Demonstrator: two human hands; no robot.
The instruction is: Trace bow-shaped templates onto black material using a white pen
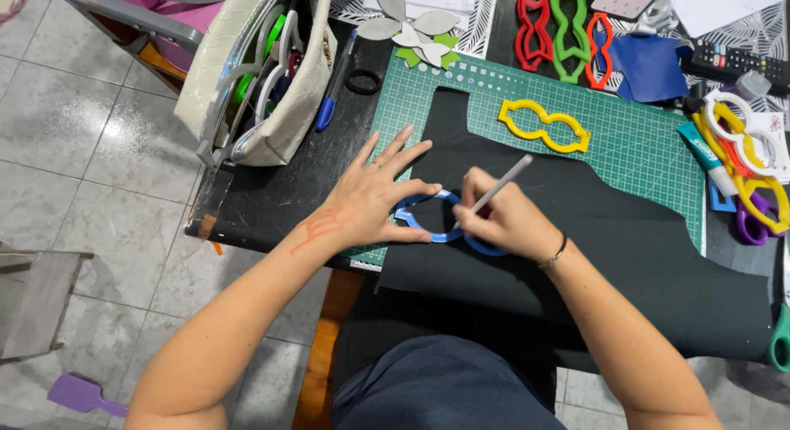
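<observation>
R hand point(504, 218): fist-grip on grey pencil point(499, 185), tip at blue template point(440, 224)
L hand point(374, 195): fingers splayed flat, pinning template
Template: on black sheet point(576, 232), near table edge
Beyond: yellow template point(544, 125) on green cutting mat point(642, 142)

Your left hand point(370, 201) lay flat w/ fingers point(393, 150) spread, pressing the blue template point(428, 224) onto the black sheet point(625, 257). Your right hand point(504, 220) gripped a grey pencil point(502, 183), tip at the template's inner edge. Sheet covered most of the green cutting mat point(642, 142) on the desk point(271, 199). A yellow template point(544, 125) sat on the mat, apart from the blue one. Red, green & orange templates point(564, 31) lay at the far edge, next to a blue scrap point(654, 64). An open pouch point(263, 76) w/ more rings stood left; a blue pen point(336, 84) lay beside it.
</observation>
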